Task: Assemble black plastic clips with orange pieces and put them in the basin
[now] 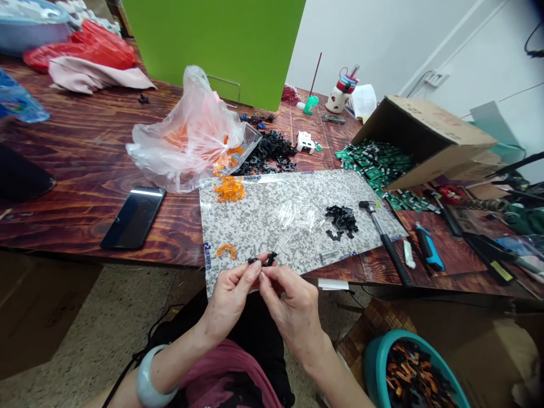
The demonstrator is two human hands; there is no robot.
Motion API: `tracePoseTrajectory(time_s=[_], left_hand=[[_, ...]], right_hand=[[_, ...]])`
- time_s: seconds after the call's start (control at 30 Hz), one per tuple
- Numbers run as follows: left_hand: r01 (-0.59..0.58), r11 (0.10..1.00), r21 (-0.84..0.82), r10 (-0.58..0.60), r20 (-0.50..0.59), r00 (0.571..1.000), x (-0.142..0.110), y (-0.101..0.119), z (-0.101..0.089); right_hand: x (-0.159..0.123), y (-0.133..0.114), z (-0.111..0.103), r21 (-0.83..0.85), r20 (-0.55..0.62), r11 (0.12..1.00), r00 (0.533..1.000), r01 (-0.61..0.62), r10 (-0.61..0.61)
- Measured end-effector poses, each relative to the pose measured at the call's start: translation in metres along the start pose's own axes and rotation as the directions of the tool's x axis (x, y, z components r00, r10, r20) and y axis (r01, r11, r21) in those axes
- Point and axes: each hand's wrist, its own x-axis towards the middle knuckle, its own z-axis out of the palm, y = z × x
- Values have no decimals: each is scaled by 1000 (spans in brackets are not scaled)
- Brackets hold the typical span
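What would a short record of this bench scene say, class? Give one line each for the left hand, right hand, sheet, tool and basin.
Left hand: pinches a small black plastic part
Right hand: pinches a black plastic piece
Sheet: speckled grey sheet with orange plastic pieces and black plastic pieces
Tool: hammer across the sheet's edge
Basin: teal basin below the table

Head-worn view, forward-down onto left hand (232, 300) and right hand (293, 314)
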Motion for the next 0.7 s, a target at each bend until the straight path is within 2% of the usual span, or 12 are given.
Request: tracePoseTrajectory(time_s=[0.13, 0.27, 0.37, 0.5, 0.7], left_hand=[[-25, 998, 51, 26, -7, 1000, 0, -1, -2], [-80, 974, 213, 92, -49, 995, 2, -2, -5], [-128, 943, 309, 155, -65, 986, 3, -2, -6], [-170, 918, 358, 207, -67, 976, 3, 0, -3], [-164, 911, 379, 212, -88, 973, 4, 2, -1]], right_hand=[[-1, -2, 1, -26, 7, 1000, 1000, 9, -9], [-3, -5, 3, 13, 39, 1000, 999, -23, 23], [-5, -6, 4, 3, 14, 1000, 1000, -18, 18], [-6, -6, 3, -64, -23, 997, 999, 40, -42], [-2, -5, -1, -82, 7, 993, 997, 79, -79]])
